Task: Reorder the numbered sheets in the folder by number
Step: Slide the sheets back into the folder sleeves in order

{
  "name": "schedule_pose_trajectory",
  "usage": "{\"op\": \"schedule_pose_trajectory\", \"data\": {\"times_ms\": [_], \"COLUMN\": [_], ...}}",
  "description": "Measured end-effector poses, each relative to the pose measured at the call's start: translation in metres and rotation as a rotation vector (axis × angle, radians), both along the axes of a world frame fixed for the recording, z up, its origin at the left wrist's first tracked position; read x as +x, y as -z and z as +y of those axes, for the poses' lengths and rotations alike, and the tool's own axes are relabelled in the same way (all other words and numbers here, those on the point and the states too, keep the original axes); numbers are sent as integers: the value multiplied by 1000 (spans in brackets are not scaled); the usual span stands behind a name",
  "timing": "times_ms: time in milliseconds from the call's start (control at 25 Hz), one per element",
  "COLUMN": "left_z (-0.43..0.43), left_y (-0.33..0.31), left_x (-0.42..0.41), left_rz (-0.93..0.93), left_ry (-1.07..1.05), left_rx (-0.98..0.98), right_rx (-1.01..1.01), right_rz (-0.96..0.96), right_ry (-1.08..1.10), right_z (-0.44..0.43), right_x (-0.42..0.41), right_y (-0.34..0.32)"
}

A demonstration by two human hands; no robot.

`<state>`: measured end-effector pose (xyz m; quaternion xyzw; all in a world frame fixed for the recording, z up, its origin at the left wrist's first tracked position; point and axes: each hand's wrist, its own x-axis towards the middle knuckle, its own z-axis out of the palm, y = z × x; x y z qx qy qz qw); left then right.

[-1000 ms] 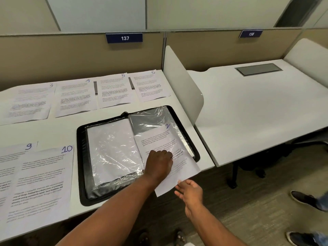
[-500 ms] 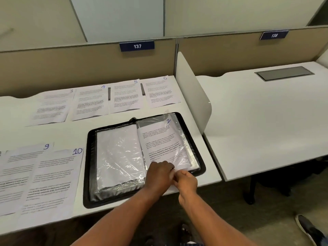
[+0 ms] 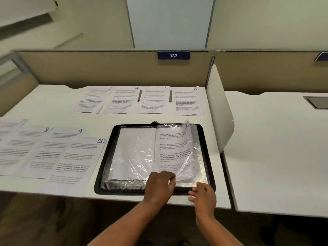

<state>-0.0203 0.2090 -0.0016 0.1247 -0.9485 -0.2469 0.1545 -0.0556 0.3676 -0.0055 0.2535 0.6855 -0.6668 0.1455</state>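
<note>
A black folder [image 3: 124,191] lies open on the white desk [image 3: 53,107], with crinkled clear sleeves on both pages. Sheet 2 [image 3: 173,146] sits in the right-hand sleeve, its numbered top corner sticking out and curling up. My left hand [image 3: 159,185] is at the bottom of that page and pinches the sleeve's lower edge [image 3: 184,174] over the sheet. My right hand [image 3: 204,195] rests with straight fingers at the folder's lower right edge. Sheets 3 [image 3: 94,100], 4 [image 3: 122,101], 5 [image 3: 154,101] and 6 [image 3: 188,102] lie in a row at the back.
Sheets 8 [image 3: 30,148], 9 [image 3: 58,150] and 10 [image 3: 78,160] overlap at the left, with sheet 7 [image 3: 12,123] partly cut off. A white divider panel [image 3: 218,112] stands right of the folder, and beyond it is a second desk [image 3: 275,148]. A tan partition runs along the back.
Sheet 2 has gone from lying askew over the folder's corner to sitting straight inside the right sleeve. My right hand has let go of its lower edge and moved to the folder's corner.
</note>
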Motion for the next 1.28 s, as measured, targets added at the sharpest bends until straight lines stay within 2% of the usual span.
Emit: {"op": "schedule_pose_trajectory", "data": {"times_ms": [80, 240, 400, 560, 680, 880, 1120, 1280], "left_z": [3, 8, -3, -31, -63, -122, -205, -245], "left_y": [-3, -12, -31, -71, -81, -74, -45, -15], "left_x": [3, 9, 12, 4, 10, 36, 61, 67], "left_rz": [19, 67, 6, -89, -185, -201, -336, -432], "left_ry": [-44, -115, -278, -357, -409, -496, -484, -362], "left_rx": [34, 40, 250, 447, 405, 386, 357, 240], "right_rx": [88, 184, 181, 186, 201, 234, 620, 872], "right_rz": [80, 221, 389, 555, 652, 658, 630, 627], "right_ry": [-37, -266, -397, -658, -817, -815, -1021, -1194], "right_z": [1, -15, -30, -59, -85, -121, -182, -216], "right_x": [-9, -24, -14, 2, 15, 13, 4, 11], "right_y": [-7, -26, -44, -50, -52, -40, 19, 51]}}
